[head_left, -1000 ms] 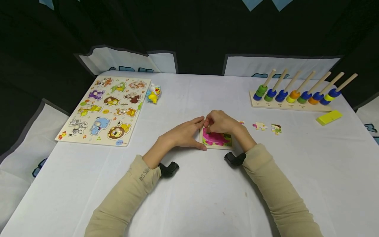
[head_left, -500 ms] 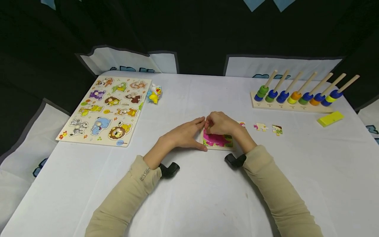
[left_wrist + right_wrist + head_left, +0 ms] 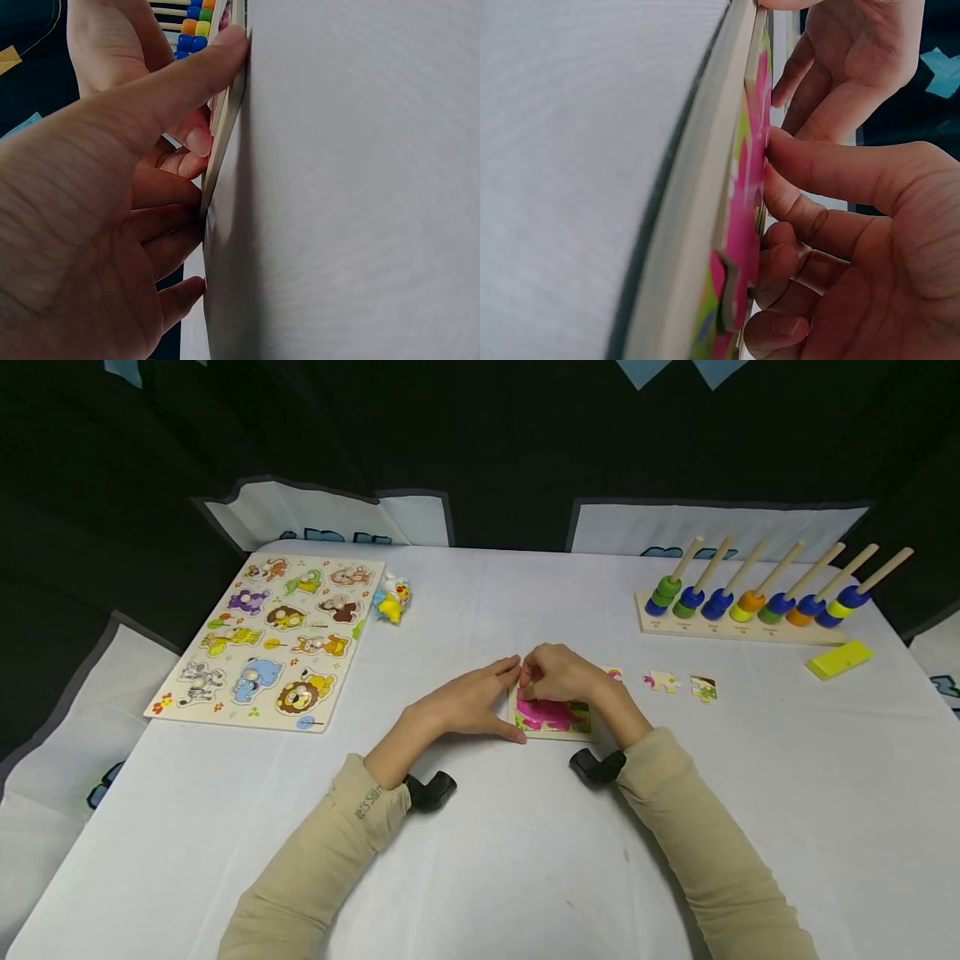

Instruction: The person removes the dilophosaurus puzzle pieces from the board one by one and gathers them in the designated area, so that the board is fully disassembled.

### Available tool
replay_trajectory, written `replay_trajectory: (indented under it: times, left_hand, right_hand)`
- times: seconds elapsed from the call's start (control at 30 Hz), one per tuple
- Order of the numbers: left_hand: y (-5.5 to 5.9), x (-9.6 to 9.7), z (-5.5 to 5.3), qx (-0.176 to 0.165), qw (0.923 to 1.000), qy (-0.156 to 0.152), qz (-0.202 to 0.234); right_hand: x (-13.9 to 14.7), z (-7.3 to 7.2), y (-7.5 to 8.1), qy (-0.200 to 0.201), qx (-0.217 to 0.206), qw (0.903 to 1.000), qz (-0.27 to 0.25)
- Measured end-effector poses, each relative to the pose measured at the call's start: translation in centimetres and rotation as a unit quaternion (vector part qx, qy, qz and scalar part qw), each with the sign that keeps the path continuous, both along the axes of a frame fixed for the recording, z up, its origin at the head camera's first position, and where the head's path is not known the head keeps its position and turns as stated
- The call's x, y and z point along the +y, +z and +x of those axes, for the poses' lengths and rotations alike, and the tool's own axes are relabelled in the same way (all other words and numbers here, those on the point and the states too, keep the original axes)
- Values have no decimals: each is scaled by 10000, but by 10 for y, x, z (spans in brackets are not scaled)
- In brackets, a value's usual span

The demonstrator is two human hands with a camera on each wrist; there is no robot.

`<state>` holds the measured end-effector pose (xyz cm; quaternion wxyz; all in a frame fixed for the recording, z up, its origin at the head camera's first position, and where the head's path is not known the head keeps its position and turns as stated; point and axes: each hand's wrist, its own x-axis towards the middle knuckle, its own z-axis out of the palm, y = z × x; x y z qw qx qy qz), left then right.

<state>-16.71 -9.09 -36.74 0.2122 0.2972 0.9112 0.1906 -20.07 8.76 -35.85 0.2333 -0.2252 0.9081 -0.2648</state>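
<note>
A small wooden jigsaw board [image 3: 555, 735] with a pink animal picture lies at the middle of the table. My left hand [image 3: 474, 697] rests at its left side, fingers extended, the thumb touching the lower left corner. In the left wrist view, that thumb [image 3: 172, 90] lies along the board's edge. My right hand [image 3: 562, 672] is over the upper left part of the board, fingers curled. In the right wrist view, its thumb and index finger pinch at a pink puzzle piece [image 3: 754, 172] in the board; the hand partly hides the picture from above.
Loose puzzle pieces, among them a pale one [image 3: 662, 682] and a green one [image 3: 703, 688], lie to the right. An animal peg puzzle [image 3: 262, 643], a small toy figure [image 3: 392, 598], a peg bead stacker [image 3: 742, 625] and a yellow block [image 3: 840, 660] stand farther out.
Both hands stay at the jigsaw board. The right hand's fingertips shift very slightly over its upper left corner; the loose pieces keep their places.
</note>
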Motion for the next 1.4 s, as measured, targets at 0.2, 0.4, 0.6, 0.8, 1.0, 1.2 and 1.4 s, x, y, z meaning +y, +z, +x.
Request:
replay_trajectory:
  times: [0.2, 0.4, 0.6, 0.8, 1.0, 1.2, 1.4]
  left_hand:
    - [1, 1, 1, -14, 10000, 22, -63]
    - [1, 1, 1, -11, 10000, 32, -78]
    - [1, 1, 1, 74, 10000, 65, -13]
    - [2, 2, 2, 39, 10000, 73, 13]
    - [2, 2, 2, -41, 10000, 62, 1]
    - [1, 2, 1, 14, 10000, 70, -48]
    - [2, 2, 1, -13, 10000, 77, -40]
  right_hand:
    - [0, 1, 0, 29, -33, 10000, 52]
    - [0, 1, 1, 108, -118, 9999, 61]
    - [1, -1, 0, 164, -159, 9997, 53]
    - [0, -1, 0, 147, -146, 9998, 19]
    - [0, -3, -1, 32, 18, 10000, 62]
    - [2, -4, 0, -29, 31, 9999, 158]
    - [4, -6, 2, -219, 234, 9989, 355]
